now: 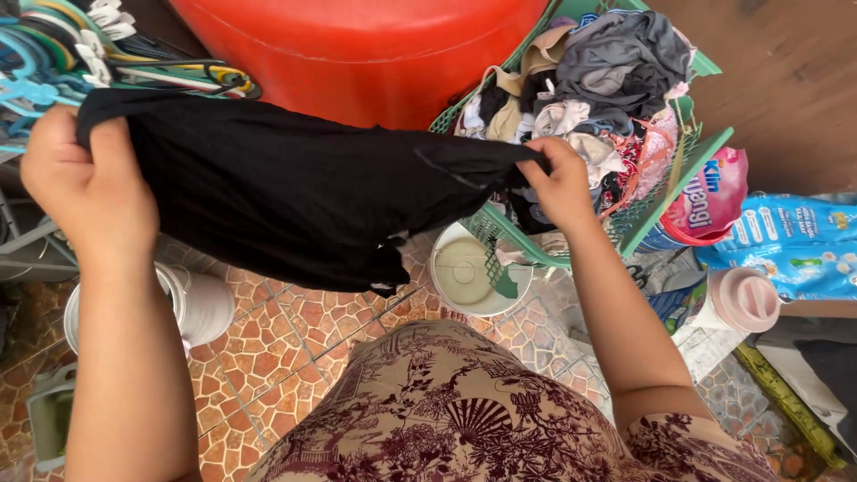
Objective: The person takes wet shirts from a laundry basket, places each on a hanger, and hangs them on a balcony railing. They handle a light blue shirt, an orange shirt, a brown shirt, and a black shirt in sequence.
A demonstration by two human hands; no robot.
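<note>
I see my left hand [85,183] at the left of the frame, fist closed on 1 end of a black garment [295,196]; my right hand [561,183], right of centre, pinches the other end. The cloth hangs stretched across the middle between the 2 grips, probably to spread it flat. A green laundry basket [692,165] piled with clothes sits upper right, hangers [107,45] upper left.

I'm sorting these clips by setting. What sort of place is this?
Likely a home laundry or wash area: a green basket heaped with clothes, a bunch of plastic hangers, detergent pouches, and both hands stretching a black garment over a tiled floor.
</note>
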